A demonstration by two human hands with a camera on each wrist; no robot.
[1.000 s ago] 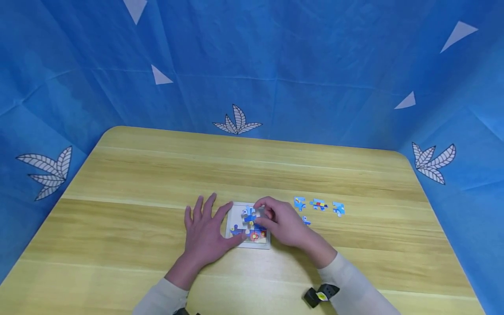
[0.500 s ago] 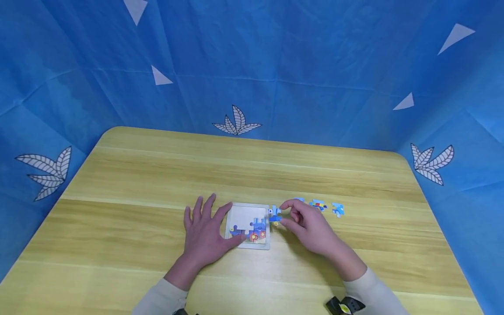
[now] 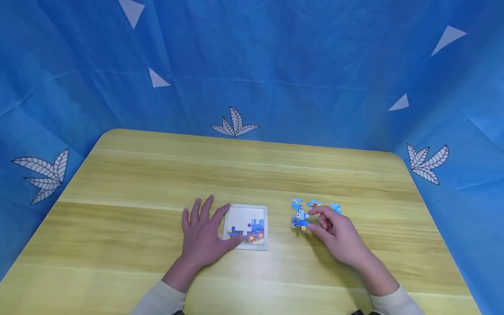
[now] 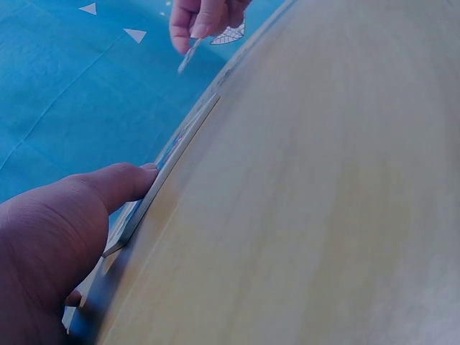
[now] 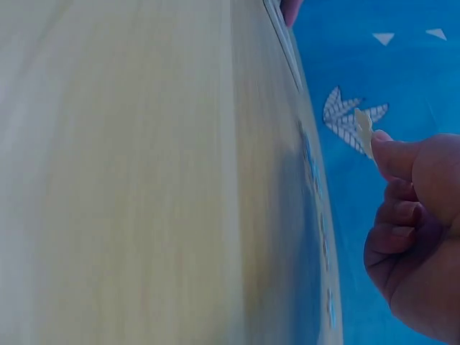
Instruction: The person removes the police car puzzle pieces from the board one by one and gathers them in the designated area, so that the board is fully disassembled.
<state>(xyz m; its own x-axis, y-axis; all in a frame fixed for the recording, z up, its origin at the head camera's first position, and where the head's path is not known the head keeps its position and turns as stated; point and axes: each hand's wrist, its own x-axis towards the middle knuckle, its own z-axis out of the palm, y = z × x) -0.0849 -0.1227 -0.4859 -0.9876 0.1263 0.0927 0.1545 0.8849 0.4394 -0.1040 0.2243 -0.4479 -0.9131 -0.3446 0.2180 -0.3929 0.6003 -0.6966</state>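
My right hand point(image 3: 342, 236) pinches a blue jigsaw puzzle piece point(image 3: 302, 219) between thumb and fingers, held above the table. In the right wrist view that puzzle piece point(image 5: 364, 132) is seen nearly edge-on, in front of the blue cloth. My left hand point(image 3: 201, 238) lies at the left side of a square puzzle tray point(image 3: 265, 218), fingers spread and straight. Its index fingertip is at the tray's upper left corner and its thumb point(image 4: 133, 181) rests over the lower edge. Joined pieces point(image 3: 257, 228) with blue shapes and red wheels fill the tray's lower part and right side; the upper left shows bare white.
Loose puzzle pieces lie right of the tray: one point(image 3: 296, 202) behind the held piece, one point(image 3: 314, 204) beside it, one point(image 3: 335, 207) farther right. Another point(image 3: 294, 222) is partly covered by the held piece. A blue cloth point(image 3: 252, 65) hangs behind the wooden table point(image 3: 157, 175).
My right hand has carried the puzzle piece from above the tray rightward to over the loose pieces. The left hand has stayed at the tray.
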